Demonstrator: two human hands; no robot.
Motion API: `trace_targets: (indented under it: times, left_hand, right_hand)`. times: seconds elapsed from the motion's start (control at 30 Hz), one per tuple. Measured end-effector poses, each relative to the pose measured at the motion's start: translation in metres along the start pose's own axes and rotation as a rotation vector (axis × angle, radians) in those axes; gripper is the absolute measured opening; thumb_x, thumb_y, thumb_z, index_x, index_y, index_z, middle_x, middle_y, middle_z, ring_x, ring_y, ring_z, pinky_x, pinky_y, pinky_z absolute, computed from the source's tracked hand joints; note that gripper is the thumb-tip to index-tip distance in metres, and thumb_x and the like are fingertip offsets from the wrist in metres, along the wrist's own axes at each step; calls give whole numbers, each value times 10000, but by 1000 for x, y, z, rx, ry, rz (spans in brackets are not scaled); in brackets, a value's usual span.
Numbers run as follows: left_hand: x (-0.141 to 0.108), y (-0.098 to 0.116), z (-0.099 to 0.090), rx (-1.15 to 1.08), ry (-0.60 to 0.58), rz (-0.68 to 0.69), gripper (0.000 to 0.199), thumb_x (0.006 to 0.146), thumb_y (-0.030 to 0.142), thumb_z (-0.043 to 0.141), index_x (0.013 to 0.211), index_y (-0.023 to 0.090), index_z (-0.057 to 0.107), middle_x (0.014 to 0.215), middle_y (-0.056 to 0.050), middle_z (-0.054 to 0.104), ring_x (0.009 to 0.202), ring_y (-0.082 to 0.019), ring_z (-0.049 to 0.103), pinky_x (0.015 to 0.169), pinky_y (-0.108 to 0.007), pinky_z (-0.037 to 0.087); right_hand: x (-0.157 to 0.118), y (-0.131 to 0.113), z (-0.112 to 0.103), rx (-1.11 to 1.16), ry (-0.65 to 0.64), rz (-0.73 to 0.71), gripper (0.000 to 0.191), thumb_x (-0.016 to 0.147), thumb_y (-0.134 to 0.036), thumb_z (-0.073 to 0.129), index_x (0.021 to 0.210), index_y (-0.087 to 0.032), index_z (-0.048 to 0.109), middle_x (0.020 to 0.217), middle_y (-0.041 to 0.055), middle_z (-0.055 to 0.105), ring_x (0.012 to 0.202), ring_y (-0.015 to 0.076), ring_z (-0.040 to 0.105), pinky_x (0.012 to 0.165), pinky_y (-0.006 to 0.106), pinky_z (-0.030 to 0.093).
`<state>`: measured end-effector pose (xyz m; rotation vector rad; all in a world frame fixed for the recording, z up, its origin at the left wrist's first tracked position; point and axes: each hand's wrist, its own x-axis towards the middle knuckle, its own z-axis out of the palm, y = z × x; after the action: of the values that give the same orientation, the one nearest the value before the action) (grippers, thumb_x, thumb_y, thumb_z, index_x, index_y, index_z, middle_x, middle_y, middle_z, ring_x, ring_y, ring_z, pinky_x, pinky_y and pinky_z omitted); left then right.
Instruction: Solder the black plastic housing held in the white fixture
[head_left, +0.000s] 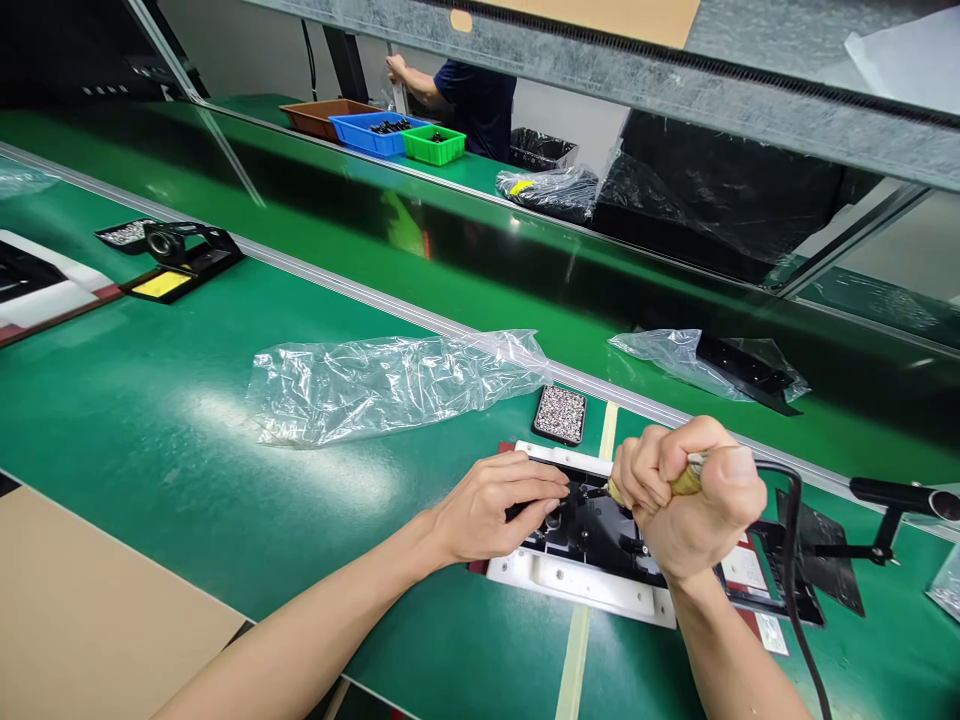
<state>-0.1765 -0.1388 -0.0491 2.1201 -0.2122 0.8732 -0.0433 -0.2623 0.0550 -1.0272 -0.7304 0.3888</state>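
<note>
A black part [604, 535] lies in a white fixture [592, 590] on the green bench. My right hand [686, 490] is wrapped round a yellowish electric screwdriver [686, 480] with a black cord, its tip pointing left to the black part. On the left end of the part rests my left hand [510, 505], fingers pressed together; whether they pinch something small is hidden. Just behind the fixture sits a small black tray [560, 415] of tiny silvery pieces.
A clear plastic bag [397, 385] lies behind my left hand. Beyond the rail, a bagged black part [742, 365] rests on the green belt. A black holder [889, 510] stands at right, cardboard [97, 620] at left. Across the line are bins [367, 132] and a person [480, 105].
</note>
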Motion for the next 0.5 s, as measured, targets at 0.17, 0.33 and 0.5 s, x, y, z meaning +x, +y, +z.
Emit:
trace_targets:
  times: [0.17, 0.33, 0.5]
  left_hand:
    - [-1, -1, 1, -2, -3, -6, 184, 1022, 116, 630, 1137, 146, 771, 1143, -91, 807, 1008, -209, 790, 896, -357, 635]
    - [-2, -2, 2, -16, 6, -4, 182, 1013, 110, 645, 1141, 142, 770, 1150, -89, 805, 1020, -208, 788, 909, -355, 636]
    - [-2, -2, 2, -17, 9, -1, 181, 1018, 112, 640, 1139, 144, 771, 1146, -88, 807, 1020, -205, 788, 903, -349, 633]
  right_hand:
    - [0, 1, 0, 17, 10, 8, 490, 949, -539, 677, 625, -213, 505, 442, -66, 313, 374, 90, 264, 339, 209, 291]
    - [0, 1, 1, 35, 15, 15, 491, 939, -531, 687, 614, -212, 505, 442, -65, 307, 379, 89, 261, 340, 205, 286]
    - [0, 2, 1, 30, 17, 9, 487, 946, -521, 679, 615, -211, 501, 440, -63, 310, 376, 88, 262, 335, 202, 288]
